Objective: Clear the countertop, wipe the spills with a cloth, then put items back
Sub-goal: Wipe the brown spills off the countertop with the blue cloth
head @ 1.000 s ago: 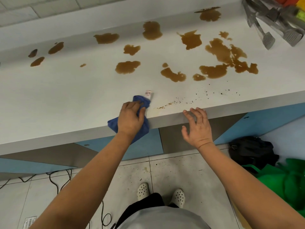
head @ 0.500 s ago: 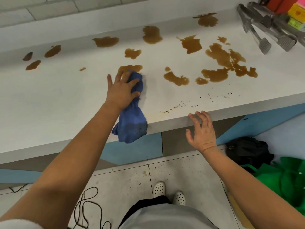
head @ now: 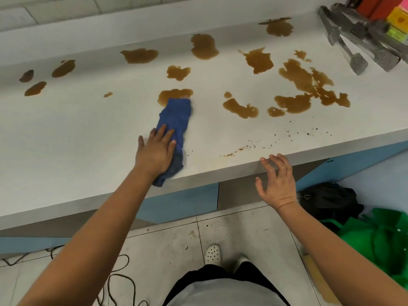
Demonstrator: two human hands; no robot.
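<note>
A blue cloth (head: 175,120) lies stretched out on the white countertop (head: 77,140), its far end touching a brown spill (head: 174,94). My left hand (head: 155,152) presses flat on the cloth's near end with straight fingers, close to the counter's front edge. My right hand (head: 277,182) hangs open just in front of the counter edge, fingertips at the rim, holding nothing. Several more brown puddles (head: 306,85) spread across the middle and back of the counter. Dark crumbs (head: 249,146) are scattered near the front edge.
Metal tongs (head: 353,47) and coloured boxes (head: 395,21) sit at the counter's far right corner. On the floor to the right lie a black bag (head: 329,199) and a green bag (head: 379,237). Cables (head: 114,277) trail on the tiles at left.
My left hand slid back from the spill toward the counter's front edge, leaving the cloth stretched out lengthwise on top. My right hand stayed at the counter edge.
</note>
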